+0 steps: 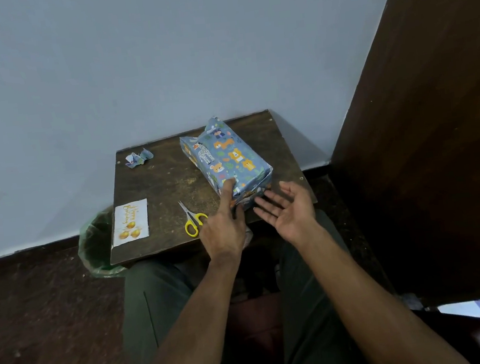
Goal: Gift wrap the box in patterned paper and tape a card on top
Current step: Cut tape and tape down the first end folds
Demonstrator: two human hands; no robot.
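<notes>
A: Where is the wrapped box (227,161) found?
B: At the surface's (162,187) two o'clock; its near corner is touched by the left hand (223,228), forefinger extended. The right hand (287,209) is spread, palm up.

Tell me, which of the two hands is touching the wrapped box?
The left hand: its forefinger presses on the top near edge of the wrapped box. The right hand hovers open, palm up, beside the box's near end.

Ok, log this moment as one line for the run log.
box: wrapped | left hand: finger pressing near end | right hand: open, palm up | card: untaped, on table
</notes>
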